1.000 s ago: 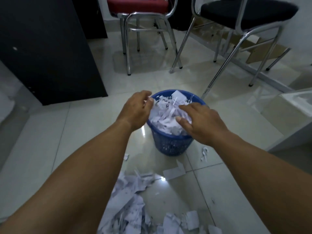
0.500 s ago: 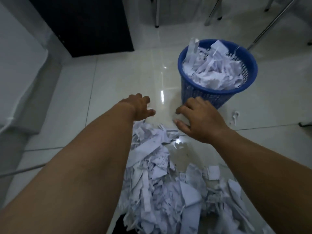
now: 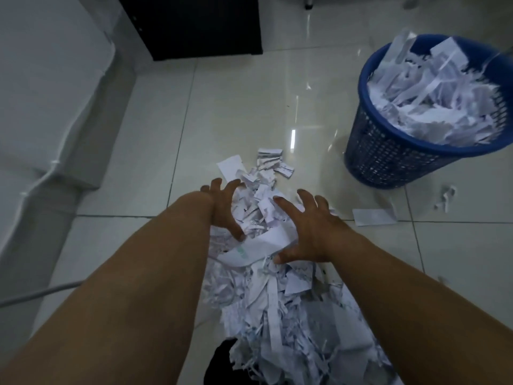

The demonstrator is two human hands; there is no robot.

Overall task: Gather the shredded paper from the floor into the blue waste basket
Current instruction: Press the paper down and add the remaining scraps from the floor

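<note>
A big heap of white shredded paper (image 3: 266, 301) lies on the tiled floor in front of me. My left hand (image 3: 224, 207) is at the heap's left side, fingers spread, palm turned inward against the scraps. My right hand (image 3: 308, 232) rests on top of the heap at the right, fingers apart, thumb down in the paper. Neither hand has closed on anything. The blue mesh waste basket (image 3: 388, 157) stands at the upper right, piled to the rim with shredded paper (image 3: 433, 107).
A black cabinet (image 3: 194, 26) stands at the back. A white unit (image 3: 50, 87) with a cable (image 3: 36, 297) runs along the left. Loose scraps (image 3: 373, 216) lie near the basket's foot. A dark shape (image 3: 222, 362) shows under the heap at the bottom.
My hands left the basket, came down and back, and now sit spread on the floor heap. The view tilted down, so the basket shifted to the upper right.
</note>
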